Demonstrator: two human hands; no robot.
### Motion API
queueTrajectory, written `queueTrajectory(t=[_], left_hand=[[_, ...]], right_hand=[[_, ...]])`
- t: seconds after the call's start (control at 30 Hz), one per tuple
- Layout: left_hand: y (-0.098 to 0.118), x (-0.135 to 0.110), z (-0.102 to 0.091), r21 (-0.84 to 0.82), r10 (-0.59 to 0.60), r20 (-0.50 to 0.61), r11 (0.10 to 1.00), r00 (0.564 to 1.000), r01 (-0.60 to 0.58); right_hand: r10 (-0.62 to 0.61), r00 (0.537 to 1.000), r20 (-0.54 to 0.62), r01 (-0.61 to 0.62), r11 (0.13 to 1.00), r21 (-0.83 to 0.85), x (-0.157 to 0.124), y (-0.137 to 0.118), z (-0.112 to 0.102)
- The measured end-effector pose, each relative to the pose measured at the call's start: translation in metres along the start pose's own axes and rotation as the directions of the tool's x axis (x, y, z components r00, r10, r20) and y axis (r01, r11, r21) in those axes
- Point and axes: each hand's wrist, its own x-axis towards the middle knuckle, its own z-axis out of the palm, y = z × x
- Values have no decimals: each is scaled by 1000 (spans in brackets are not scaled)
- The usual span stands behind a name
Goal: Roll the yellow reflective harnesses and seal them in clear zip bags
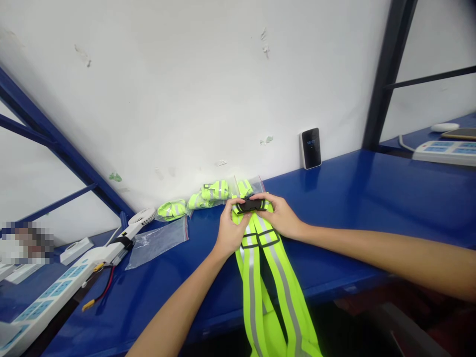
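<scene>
A neon-yellow reflective safety vest [286, 282] made of straps with grey stripes lies over the blue table and hangs past its front edge. Both of my hands grip its black buckle [250, 205] near the top of the straps. My left hand [232, 228] pinches the buckle's left end between thumb and fingers. From the right, my right hand [280, 215] pinches the other end, fingertips along its upper side. Black strap sliders [260, 239] sit just below the buckle. The buckle looks joined, though the fingers cover its ends.
Rolled neon-yellow vests [215, 191], some in clear bags, lie along the wall behind my hands. A flat clear plastic bag [159, 243] is at left, near a white handheld fan [143, 216] and power strip [55, 292]. A small black-screened device [311, 148] leans on the wall.
</scene>
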Motion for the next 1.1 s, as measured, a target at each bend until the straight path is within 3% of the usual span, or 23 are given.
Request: queueTrajectory(t=[0.33,0.6,0.8,0.93,1.1], left_hand=[[-2,2,-1,-53,-57,-58,997,997,54],[0,-2,-1,35,65,-43,997,997,-64],[4,-5,-6,15,48,53,999,997,-49],[8,-6,-4,-171,-36,94,984,995,51],[-1,-2,1,-487,-259,196,811,946,323]], right_hand=[[29,994,108,-29,1000,2,-2,-15,-2],[15,990,143,-22,998,51,-2,-14,-4],[6,985,174,-20,996,82,-3,-18,-6],[73,988,135,-86,993,87,0,-14,-8],[284,954,94,-298,928,224,4,-8,-8]])
